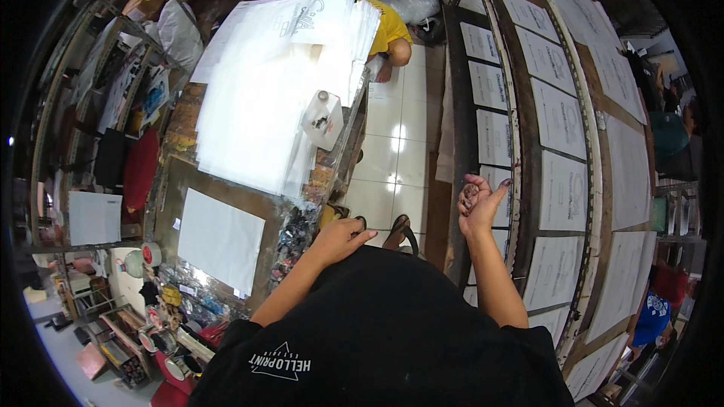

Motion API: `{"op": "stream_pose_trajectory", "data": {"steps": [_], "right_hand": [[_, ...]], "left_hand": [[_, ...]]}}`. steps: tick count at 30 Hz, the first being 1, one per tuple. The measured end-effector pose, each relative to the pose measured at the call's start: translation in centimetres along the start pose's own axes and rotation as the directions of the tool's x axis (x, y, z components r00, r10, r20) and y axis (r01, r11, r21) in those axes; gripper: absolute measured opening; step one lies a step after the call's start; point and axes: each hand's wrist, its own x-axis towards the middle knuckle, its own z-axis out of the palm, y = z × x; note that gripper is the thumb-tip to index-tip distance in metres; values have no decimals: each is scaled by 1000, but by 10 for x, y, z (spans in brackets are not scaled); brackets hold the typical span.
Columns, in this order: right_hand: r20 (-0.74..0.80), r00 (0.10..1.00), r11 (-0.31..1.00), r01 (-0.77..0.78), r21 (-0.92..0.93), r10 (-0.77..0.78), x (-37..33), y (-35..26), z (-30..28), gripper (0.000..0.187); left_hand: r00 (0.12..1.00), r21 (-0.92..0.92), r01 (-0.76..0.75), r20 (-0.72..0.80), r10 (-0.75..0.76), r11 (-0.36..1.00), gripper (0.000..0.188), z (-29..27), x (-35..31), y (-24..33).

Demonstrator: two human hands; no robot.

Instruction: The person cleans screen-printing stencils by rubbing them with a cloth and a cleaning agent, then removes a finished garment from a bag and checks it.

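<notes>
My left hand [341, 242] hangs in front of my waist, by the near right corner of the left table. Its thumb and a finger stand apart, and I see nothing held in it. Out to the right, my right hand [483, 209] is raised palm up beside the rack of printed sheets. Its fingers curl round a small, brownish, crumpled-looking thing [471, 194] that I cannot make out. A blank white sheet [220, 241] lies on a board on the left table. Beyond it is a big stack of white sheets [253, 98], with a whitish plastic container [324, 122] at its right edge.
Tiled floor [385, 154] runs between the left table and the long boards with printed white sheets [558, 117] on the right. A person in a yellow shirt [386, 26] crouches at the far end. Tape rolls [151, 254] and shelves stand at left. Another person in blue [653, 318] is far right.
</notes>
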Motion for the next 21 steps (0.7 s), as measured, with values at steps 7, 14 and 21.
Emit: {"op": "stream_pose_trajectory", "data": {"steps": [7, 14, 21], "right_hand": [[48, 940, 582, 248, -774, -337, 89, 102, -152, 64], [323, 946, 219, 316, -923, -2, 103, 118, -197, 58], [579, 780, -26, 601, -799, 235, 151, 106, -162, 57]], "left_hand": [[981, -100, 193, 38, -190, 976, 56, 13, -20, -21], [907, -160, 384, -122, -404, 909, 60, 53, -65, -33], [589, -368, 632, -342, -732, 682, 63, 155, -167, -43]]}}
